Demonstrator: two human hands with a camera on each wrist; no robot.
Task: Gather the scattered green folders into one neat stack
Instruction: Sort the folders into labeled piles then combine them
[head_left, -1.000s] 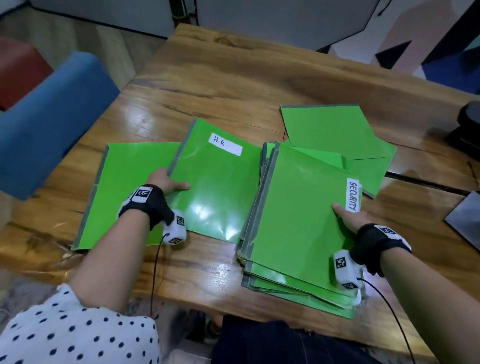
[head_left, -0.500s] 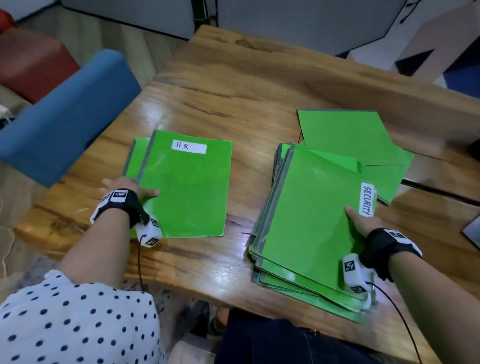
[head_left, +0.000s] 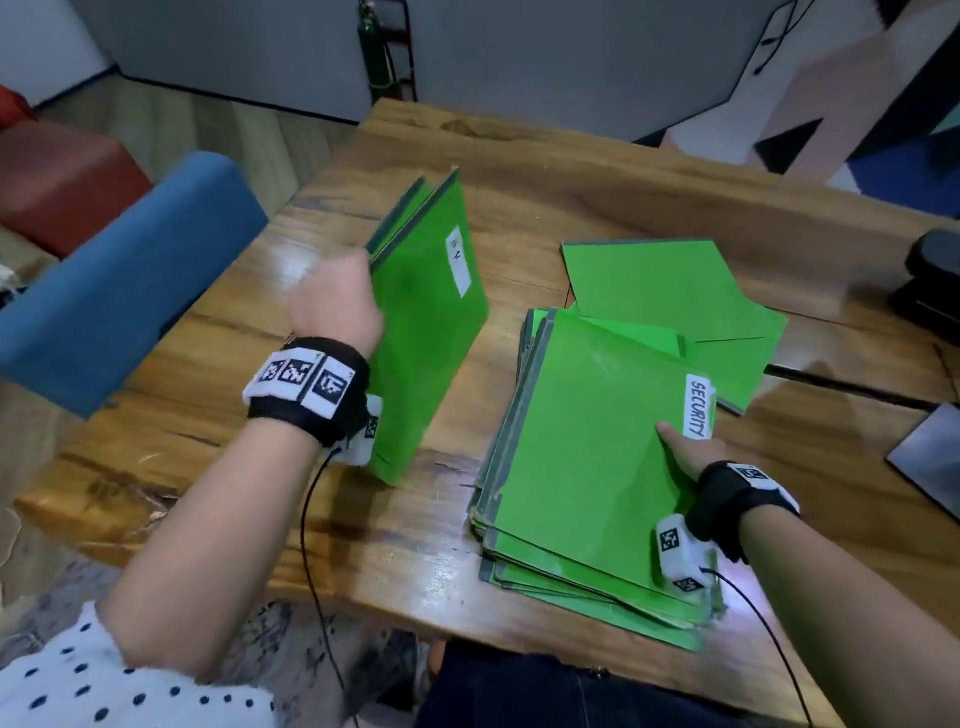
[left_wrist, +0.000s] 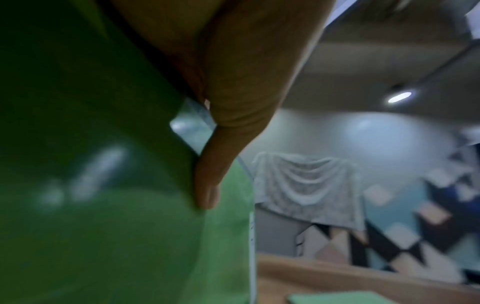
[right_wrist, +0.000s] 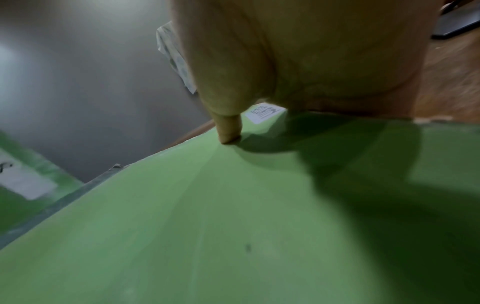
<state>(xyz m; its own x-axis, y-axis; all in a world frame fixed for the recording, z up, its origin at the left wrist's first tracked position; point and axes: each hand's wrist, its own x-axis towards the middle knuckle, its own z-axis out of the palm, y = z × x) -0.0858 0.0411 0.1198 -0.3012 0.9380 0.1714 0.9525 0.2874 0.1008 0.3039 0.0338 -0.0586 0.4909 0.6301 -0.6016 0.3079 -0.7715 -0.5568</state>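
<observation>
My left hand (head_left: 340, 301) grips two green folders (head_left: 426, 332) and holds them upright on edge above the wooden table (head_left: 571, 197); the nearer one bears a white label. In the left wrist view my thumb (left_wrist: 207, 185) presses on the green cover (left_wrist: 103, 226). A stack of several green folders (head_left: 587, 467) lies at the front right, topped by one labelled SECURITY. My right hand (head_left: 688, 449) holds that stack's right edge, thumb (right_wrist: 228, 129) on the top cover (right_wrist: 233, 226), fingers hidden beneath. More loose green folders (head_left: 670, 291) lie flat behind the stack.
A blue padded seat (head_left: 119, 280) stands off the table's left side, a red one (head_left: 57, 182) farther back. A black object (head_left: 930, 280) sits at the table's right edge and a dark flat sheet (head_left: 930, 457) nearer. A green cylinder (head_left: 376, 52) stands by the far wall.
My left hand slid the HR folder onto the far-left folder, then lifted both off the table and tipped them upright. My right hand stayed on the stack.
</observation>
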